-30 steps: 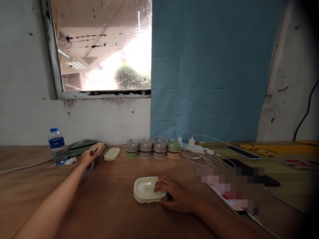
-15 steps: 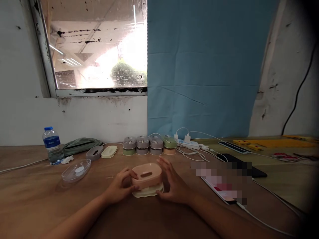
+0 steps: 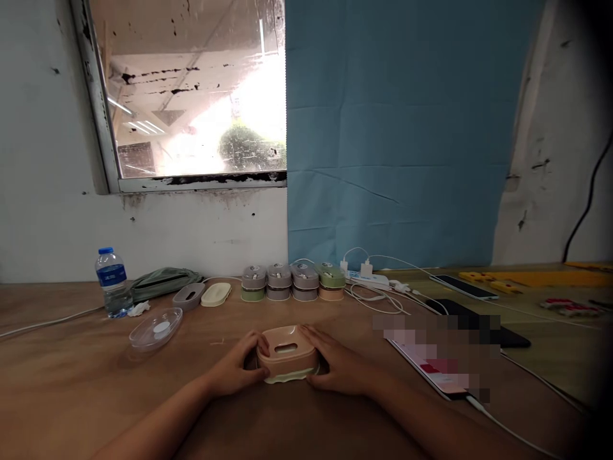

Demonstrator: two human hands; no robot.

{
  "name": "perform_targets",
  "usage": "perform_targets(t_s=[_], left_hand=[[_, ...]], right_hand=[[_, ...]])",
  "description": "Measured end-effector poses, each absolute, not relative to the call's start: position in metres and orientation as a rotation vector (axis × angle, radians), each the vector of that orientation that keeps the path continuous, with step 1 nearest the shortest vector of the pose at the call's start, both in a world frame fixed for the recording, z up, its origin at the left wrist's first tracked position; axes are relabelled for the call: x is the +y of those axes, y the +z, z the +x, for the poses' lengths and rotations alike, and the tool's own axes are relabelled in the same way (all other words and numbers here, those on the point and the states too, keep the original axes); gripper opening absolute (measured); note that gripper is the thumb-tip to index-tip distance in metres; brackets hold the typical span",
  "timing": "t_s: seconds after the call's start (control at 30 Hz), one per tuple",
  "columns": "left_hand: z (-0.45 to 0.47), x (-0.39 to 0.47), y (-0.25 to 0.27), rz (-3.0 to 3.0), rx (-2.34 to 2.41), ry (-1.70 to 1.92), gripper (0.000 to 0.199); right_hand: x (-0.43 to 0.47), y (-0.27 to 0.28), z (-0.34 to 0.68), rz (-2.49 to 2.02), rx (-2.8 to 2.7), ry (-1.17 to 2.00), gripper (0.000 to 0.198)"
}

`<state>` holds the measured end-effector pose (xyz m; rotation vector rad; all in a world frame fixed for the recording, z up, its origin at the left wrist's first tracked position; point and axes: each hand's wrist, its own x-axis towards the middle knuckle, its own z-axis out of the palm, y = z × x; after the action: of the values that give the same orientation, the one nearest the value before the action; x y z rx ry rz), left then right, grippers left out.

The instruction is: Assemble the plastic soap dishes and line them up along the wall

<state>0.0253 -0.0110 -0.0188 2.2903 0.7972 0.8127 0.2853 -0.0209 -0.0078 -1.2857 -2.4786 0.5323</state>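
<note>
In front of me a peach oval plastic cover (image 3: 287,365) with a slot in its top sits over a cream base (image 3: 292,379) with a wavy rim. My left hand (image 3: 239,363) is closed around the cover's left end, fingers on top and thumb low at the front. On the opposite end my right hand (image 3: 334,363) grips too, its fingertips on the upper edge and its thumb down by the base. How well the two parts fit at the back is hidden.
Beyond the hands are a clear oval lid (image 3: 156,330), a grey slotted cover (image 3: 188,297), a cream oval piece (image 3: 216,294) and several stacked oval boxes (image 3: 279,281). A water bottle (image 3: 113,284) stands left. A phone (image 3: 426,364) and cables (image 3: 378,300) lie right.
The peach cover has come down lower and more squarely over the cream base. My right fingers have moved onto its top edge. The camera view has shifted slightly.
</note>
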Motion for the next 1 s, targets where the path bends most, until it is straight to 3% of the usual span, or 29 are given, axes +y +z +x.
perform_targets(t_s=[0.17, 0.33, 0.47, 0.67, 0.8, 1.0], left_hand=[[0.025, -0.019, -0.012, 2.487, 0.908, 0.702, 0.023], [-0.004, 0.002, -0.009, 2.656, 1.160, 0.840, 0.046], [-0.044, 0.029, -0.013, 2.659, 1.790, 0.937, 0.039], [-0.094, 0.040, -0.006, 2.096, 2.788, 0.754, 0.053], [-0.117, 0.043, 0.000, 1.874, 2.714, 0.570, 0.042], [-0.122, 0.049, -0.001, 1.906, 2.572, 0.630, 0.036]], right_hand=[[-0.027, -0.004, 0.289, -1.255, -2.597, 0.500, 0.075], [-0.027, -0.005, 0.288, -1.246, -2.603, 0.383, 0.073], [-0.026, 0.000, 0.287, -1.225, -2.613, 0.311, 0.073], [-0.030, 0.006, 0.286, -1.218, -2.612, 0.234, 0.070], [-0.032, 0.005, 0.283, -1.201, -2.618, 0.236, 0.067], [-0.030, -0.002, 0.280, -1.165, -2.579, 0.225, 0.065]])
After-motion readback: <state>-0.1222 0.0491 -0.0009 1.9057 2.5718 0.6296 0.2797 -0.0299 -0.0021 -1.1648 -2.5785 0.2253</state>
